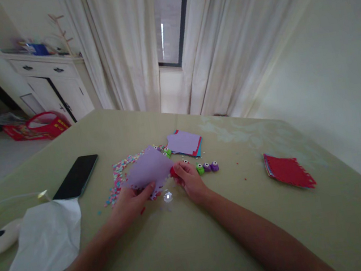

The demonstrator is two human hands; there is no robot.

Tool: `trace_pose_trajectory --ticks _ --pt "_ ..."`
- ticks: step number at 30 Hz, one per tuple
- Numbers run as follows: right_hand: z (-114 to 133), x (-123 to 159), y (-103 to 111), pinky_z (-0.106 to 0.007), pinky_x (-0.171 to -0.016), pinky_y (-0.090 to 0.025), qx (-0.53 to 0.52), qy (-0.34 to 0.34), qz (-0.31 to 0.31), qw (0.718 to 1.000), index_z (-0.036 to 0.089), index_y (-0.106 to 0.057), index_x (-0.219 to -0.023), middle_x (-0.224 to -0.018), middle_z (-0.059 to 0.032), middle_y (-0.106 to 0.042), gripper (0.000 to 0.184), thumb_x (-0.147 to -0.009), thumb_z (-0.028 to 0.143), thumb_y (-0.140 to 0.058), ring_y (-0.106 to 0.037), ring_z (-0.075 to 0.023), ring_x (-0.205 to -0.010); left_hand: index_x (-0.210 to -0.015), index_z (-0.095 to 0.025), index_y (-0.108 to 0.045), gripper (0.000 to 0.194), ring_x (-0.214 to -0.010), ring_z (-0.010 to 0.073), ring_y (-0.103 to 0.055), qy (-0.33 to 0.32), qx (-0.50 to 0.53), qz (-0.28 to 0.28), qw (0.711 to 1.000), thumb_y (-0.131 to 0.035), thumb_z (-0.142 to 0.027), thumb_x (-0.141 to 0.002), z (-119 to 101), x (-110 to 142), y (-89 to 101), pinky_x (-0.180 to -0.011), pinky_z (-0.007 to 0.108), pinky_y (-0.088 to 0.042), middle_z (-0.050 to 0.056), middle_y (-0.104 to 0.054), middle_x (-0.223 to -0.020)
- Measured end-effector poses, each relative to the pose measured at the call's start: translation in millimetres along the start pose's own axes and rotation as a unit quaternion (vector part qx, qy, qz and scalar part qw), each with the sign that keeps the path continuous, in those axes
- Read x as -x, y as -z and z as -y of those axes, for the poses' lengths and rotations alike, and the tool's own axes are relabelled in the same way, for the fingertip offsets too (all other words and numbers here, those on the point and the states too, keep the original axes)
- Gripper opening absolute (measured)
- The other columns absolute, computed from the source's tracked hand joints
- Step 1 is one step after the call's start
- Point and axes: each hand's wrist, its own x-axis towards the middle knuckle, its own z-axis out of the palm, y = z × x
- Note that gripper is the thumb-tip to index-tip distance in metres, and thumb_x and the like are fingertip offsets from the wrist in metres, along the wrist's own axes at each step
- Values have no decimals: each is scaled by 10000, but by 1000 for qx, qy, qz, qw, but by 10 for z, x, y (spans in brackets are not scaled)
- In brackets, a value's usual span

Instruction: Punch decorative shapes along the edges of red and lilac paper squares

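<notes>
My left hand (136,201) is closed on the near edge of a sheet of purple paper (151,167), which is tilted up above the table. Its lower edge looks notched. At the sheet's right corner, my right hand (189,178) grips a small red craft punch (173,171), partly hidden by the fingers. Just right of that hand stand a green punch (200,169) and purple punches (214,166) with eye-like tops. More green punches (167,152) sit behind the sheet. Small paper confetti (118,174) lies scattered to its left.
Beyond my hands lies a stack of purple, red and blue paper (184,141). A red-topped stack with notched edges (289,171) rests at right. On the left are a phone (76,177), a white tissue (46,239) and a white device (4,237). A clear shiny piece (168,196) sits between my arms.
</notes>
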Motion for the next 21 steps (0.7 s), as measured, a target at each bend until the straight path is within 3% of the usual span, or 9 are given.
trace_pose_trajectory --ticks 8,17,21 --pt "9 4 0 -269 -550 -338 7 -8 9 1000 210 -638 -774 -715 13 -604 545 -733 732 -787 -433 -122 -562 -741 -162 -725 334 -408 139 -505 -3 -29 25 999 -780 -490 -712 35 -24 8 -386 241 -365 -26 -629 -538" --pt "6 -7 12 -261 -526 -293 33 -15 20 999 211 -629 -773 -692 25 -576 549 -746 740 -773 -399 -120 -557 -888 -172 -744 377 -442 144 -535 -7 -1 26 1000 -792 -495 -700 24 -16 -33 -410 238 -389 -16 -683 -625" --pt "3 -11 23 -254 -517 -269 43 -19 28 998 207 -628 -783 -692 29 -575 551 -752 739 -767 -380 -116 -555 -866 -167 -732 374 -402 137 -500 -6 -2 28 1000 -777 -501 -704 35 -21 -40 -380 239 -370 -21 -664 -581"
